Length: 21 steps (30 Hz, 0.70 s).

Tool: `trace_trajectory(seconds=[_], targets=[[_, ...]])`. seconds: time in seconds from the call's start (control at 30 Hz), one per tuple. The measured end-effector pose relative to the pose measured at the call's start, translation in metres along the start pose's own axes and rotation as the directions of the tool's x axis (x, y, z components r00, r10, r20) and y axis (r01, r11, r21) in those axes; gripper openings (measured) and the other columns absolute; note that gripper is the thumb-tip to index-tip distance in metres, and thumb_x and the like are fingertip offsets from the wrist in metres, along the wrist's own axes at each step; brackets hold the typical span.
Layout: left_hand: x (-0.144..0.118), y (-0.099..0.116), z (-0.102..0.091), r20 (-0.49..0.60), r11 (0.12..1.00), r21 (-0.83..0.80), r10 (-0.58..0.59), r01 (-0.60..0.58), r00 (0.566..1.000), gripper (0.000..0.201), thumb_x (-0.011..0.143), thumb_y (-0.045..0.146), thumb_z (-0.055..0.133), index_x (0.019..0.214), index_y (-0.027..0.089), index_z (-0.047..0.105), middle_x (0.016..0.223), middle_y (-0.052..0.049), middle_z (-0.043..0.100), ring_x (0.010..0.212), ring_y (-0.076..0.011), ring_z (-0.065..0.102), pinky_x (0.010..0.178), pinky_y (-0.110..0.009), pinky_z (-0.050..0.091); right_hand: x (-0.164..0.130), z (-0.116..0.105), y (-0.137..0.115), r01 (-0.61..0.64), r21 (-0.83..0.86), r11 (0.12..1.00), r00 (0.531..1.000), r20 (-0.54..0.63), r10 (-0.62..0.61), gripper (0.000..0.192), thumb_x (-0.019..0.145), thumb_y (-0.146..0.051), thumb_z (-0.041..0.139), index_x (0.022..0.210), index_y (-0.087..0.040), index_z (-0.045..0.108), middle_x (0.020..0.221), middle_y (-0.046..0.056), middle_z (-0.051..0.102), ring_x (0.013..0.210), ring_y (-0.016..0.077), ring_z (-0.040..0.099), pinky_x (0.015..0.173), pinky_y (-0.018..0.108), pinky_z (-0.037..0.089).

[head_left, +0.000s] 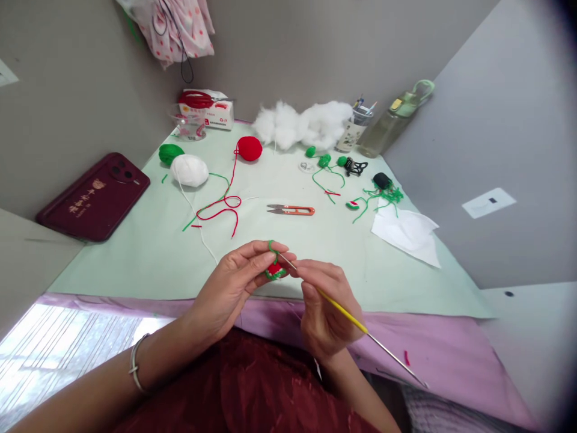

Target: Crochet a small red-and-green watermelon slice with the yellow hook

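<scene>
At the desk's [148, 252] six-o'clock edge, the left hand [234, 288] pinches a small red-and-green crochet piece [276, 270], fingers closed on it with green yarn looped over the forefinger. The right hand [322, 313], fingers closed, grips a yellow crochet hook [347, 316] whose tip meets the piece. Orange snips [291, 210] lie toward twelve o'clock of the hands.

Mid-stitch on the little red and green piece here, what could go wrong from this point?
The left hand pinches the small crochet piece while the right hand works the crochet hook close to the fingertips; the tip might slip and poke a finger. The green yarn looped over the left forefinger could slide off, loosening tension.
</scene>
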<state>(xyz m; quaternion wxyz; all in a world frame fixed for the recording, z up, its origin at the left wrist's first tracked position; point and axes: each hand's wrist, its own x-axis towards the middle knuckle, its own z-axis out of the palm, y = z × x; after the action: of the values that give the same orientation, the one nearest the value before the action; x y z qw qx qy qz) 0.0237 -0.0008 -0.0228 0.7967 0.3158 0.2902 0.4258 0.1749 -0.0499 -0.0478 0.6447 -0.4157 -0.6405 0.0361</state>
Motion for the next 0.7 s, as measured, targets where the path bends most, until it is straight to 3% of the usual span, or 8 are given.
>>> trace_trajectory(seconds=[0.27, 0.57, 0.7], targets=[[-0.0001, 0.0009, 0.0004, 0.011, 1.000, 0.001, 0.010, -0.010, 1.000, 0.008, 0.096, 0.027, 0.078, 0.096, 0.025, 0.086, 0.094, -0.001, 0.086, 0.088, -0.0087, 0.076, 0.087, -0.014, 0.057, -0.0012, -0.0008, 0.0005, -0.006, -0.045, 0.999, 1.000, 0.011, 0.007, 0.035, 0.101, -0.008, 0.061, 0.127, -0.029, 0.074, 0.110, 0.006, 0.080, 0.098, 0.0188, 0.079, 0.079, 0.034, 0.068], [-0.0004, -0.0004, 0.0051, -0.040, 0.999, 0.035, -0.003, 0.004, 0.999, 0.008, 0.092, 0.029, 0.082, 0.095, 0.023, 0.087, 0.094, -0.004, 0.084, 0.088, -0.0150, 0.074, 0.092, -0.025, 0.057, -0.0018, -0.0005, 0.0001, 0.006, -0.079, 0.997, 1.000, -0.006, -0.007, 0.035, 0.101, -0.009, 0.063, 0.126, -0.030, 0.075, 0.108, 0.005, 0.080, 0.094, 0.0188, 0.079, 0.076, 0.033, 0.069], [0.0002, -0.0006, 0.0063, -0.065, 0.999, 0.034, -0.005, 0.007, 0.998, 0.008, 0.087, 0.029, 0.087, 0.092, 0.022, 0.088, 0.091, -0.003, 0.082, 0.088, -0.0151, 0.072, 0.090, -0.025, 0.056, -0.0018, -0.0017, 0.0008, 0.025, -0.122, 0.992, 1.000, 0.004, -0.024, 0.038, 0.100, -0.009, 0.065, 0.128, -0.032, 0.075, 0.109, 0.006, 0.081, 0.093, 0.0201, 0.080, 0.075, 0.034, 0.069]])
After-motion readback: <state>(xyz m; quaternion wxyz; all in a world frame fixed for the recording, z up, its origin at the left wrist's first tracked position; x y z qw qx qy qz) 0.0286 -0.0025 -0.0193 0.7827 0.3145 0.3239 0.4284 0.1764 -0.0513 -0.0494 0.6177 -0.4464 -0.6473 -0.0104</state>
